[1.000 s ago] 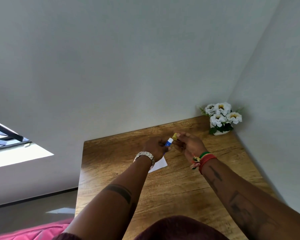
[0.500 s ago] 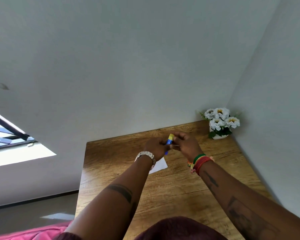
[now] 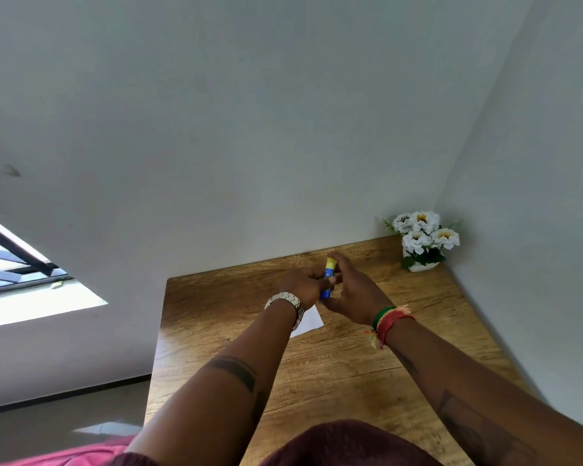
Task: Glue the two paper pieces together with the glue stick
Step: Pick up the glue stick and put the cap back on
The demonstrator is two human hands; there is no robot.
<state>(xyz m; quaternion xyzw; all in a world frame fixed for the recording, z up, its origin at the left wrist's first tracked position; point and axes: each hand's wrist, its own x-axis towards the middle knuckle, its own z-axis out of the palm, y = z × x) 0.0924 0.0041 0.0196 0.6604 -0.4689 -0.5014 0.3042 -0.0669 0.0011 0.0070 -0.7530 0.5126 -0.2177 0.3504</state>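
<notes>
Grip: left hand (image 3: 304,283) closed around the blue body of the glue stick (image 3: 328,278), fingers wrapped over its lower half. Right hand (image 3: 354,290) cupped against the stick from the other side, fingertips up at the yellow cap end; it touches the stick, but whether it pinches the cap or only rests on it cannot be told from this angle. Stick is held near upright, yellow end pointing away toward the wall, above the far middle of the table.

Rest of the scene, large to small:

Wall (image 3: 249,129), plain pale grey, fills most of the view; a second wall meets it at the right to form a corner.

Table (image 3: 334,381), wood grain, brown, pushed into that corner. Both forearms reach across it from the near edge.

Window (image 3: 21,274) at left, dark frame bars, bright light on the sill.

Flower pot (image 3: 423,242) in the far right corner of the table: white blooms with yellow centres, green leaves, small white pot. Well apart from the hands.

Paper (image 3: 308,322), white, lying flat on the table just below the left wrist, partly hidden by it. Only one corner area shows; whether it is one sheet or two cannot be told.

Wristwatch (image 3: 285,302), metal band, on the left wrist.

Thread bracelets (image 3: 389,319), green, red and yellow, on the right wrist.
</notes>
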